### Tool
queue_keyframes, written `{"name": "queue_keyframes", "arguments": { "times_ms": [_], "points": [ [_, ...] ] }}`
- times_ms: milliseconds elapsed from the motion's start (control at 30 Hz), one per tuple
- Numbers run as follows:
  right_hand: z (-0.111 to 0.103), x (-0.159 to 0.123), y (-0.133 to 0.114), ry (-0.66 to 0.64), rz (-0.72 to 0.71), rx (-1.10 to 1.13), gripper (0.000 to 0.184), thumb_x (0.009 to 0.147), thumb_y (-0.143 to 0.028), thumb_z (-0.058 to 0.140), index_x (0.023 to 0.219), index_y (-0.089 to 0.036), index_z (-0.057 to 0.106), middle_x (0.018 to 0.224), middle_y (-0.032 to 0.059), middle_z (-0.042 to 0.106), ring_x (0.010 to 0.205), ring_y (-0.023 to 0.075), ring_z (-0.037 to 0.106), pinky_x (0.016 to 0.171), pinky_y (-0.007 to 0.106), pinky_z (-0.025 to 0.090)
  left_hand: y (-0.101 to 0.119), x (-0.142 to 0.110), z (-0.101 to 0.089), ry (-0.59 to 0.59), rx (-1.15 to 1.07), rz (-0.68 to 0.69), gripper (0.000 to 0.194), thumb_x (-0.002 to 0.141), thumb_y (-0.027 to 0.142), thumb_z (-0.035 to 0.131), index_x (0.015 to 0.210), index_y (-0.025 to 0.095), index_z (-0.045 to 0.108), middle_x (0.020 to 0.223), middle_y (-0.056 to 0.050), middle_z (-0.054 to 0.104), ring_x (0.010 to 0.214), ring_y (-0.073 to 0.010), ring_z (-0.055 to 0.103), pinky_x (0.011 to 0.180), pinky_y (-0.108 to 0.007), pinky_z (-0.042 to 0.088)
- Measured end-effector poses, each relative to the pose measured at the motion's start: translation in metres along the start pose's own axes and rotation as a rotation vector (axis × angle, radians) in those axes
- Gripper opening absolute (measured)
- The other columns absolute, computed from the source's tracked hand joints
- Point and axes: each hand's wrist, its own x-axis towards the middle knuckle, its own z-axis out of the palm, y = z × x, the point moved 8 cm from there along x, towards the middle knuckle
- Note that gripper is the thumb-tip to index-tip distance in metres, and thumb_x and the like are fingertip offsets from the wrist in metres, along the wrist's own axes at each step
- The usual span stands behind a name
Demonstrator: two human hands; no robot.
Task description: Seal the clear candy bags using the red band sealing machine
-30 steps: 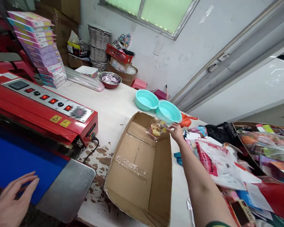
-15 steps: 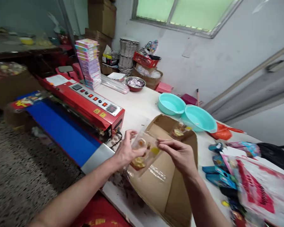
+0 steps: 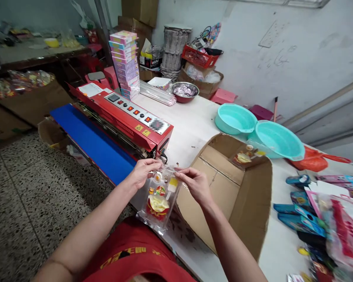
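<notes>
Between my two hands hangs a clear plastic bag [image 3: 159, 201] with small toy food pieces in it: fries in a red holder, an egg and a yellow popsicle among them. My left hand [image 3: 145, 172] pinches the bag's top edge at its left corner. At the right corner of the same edge, my right hand [image 3: 195, 182] grips with thumb and fingers. To the left behind the bag stands a red sealing machine [image 3: 129, 117] with a blue conveyor belt [image 3: 94, 143]. An open cardboard box [image 3: 253, 203] lies to the right, with another bag of toy food [image 3: 242, 158] at its far rim.
Two turquoise basins [image 3: 235, 119] stand beyond the box. A tall stack of small boxes [image 3: 125, 64] and a bowl of wrapped pieces [image 3: 184, 91] are at the back. Packaged goods and plastic bags [image 3: 345, 231] crowd the right side of the table.
The bag has come out from over the box toward my body and now hangs upright. Both hands have shifted to its top edge. The belt's far end no longer shows a package.
</notes>
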Motion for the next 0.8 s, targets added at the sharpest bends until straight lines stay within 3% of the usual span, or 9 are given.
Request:
{"name": "queue_keyframes", "arguments": {
  "times_ms": [133,300,433,567,667,800],
  "points": [
    [0.009,0.009,0.021,0.050,0.043,-0.003,0.029,0.059,-0.045,0.084,0.067,-0.019,0.074,0.085,0.0086,0.075,0.079,0.0231,0.069,0.073,0.035,0.055,-0.011,0.017,-0.020,0.080,-0.040,-0.052,0.040,0.048,0.033,0.087,0.075,0.009,0.070,0.076,-0.011,0.071,0.062,-0.0168,0.064,0.057,-0.025,0.050],
    [0.032,0.024,0.054,0.094,0.144,0.064,0.035,0.053,-0.041,0.088,0.067,-0.018,0.065,0.077,0.0070,0.074,0.068,0.0199,0.068,0.063,0.030,0.054,-0.025,0.043,-0.044,0.232,-0.040,-0.023,0.030,0.058,0.031,0.083,0.062,0.011,0.062,0.054,-0.004,0.063,0.045,-0.0114,0.055,0.045,-0.020,0.043],
    [0.045,0.041,0.082,0.205,0.213,0.200,0.050,0.045,-0.038,0.090,0.074,-0.020,0.053,0.072,0.0045,0.073,0.063,0.0184,0.068,0.059,0.027,0.053,-0.031,0.061,-0.070,0.237,-0.044,-0.088,0.030,0.063,0.033,0.082,0.073,0.009,0.065,0.061,-0.007,0.067,0.045,-0.0103,0.055,0.042,-0.018,0.040],
    [0.054,0.062,0.103,0.281,0.233,0.249,0.054,0.046,-0.038,0.089,0.078,-0.020,0.050,0.070,0.0036,0.073,0.060,0.0173,0.066,0.056,0.027,0.052,-0.033,0.063,-0.096,0.133,-0.041,-0.176,0.049,0.055,0.036,0.087,0.091,0.008,0.067,0.081,-0.012,0.072,0.057,-0.0151,0.065,0.050,-0.022,0.050],
    [0.066,0.079,0.110,0.300,0.233,0.257,0.053,0.048,-0.038,0.088,0.078,-0.021,0.048,0.068,0.0017,0.071,0.055,0.0151,0.063,0.053,0.026,0.049,-0.031,0.062,-0.111,0.114,-0.050,-0.171,0.059,0.047,0.032,0.091,0.095,0.007,0.066,0.080,-0.012,0.072,0.057,-0.0166,0.066,0.051,-0.022,0.050],
    [0.082,0.081,0.098,0.283,0.176,0.206,0.048,0.059,-0.045,0.081,0.084,-0.022,0.047,0.067,-0.0016,0.066,0.059,0.0156,0.063,0.056,0.027,0.051,-0.022,0.067,-0.137,0.257,-0.071,-0.105,0.053,0.046,0.027,0.088,0.089,0.008,0.063,0.067,-0.008,0.069,0.051,-0.0159,0.062,0.051,-0.025,0.050]
  ]
}}
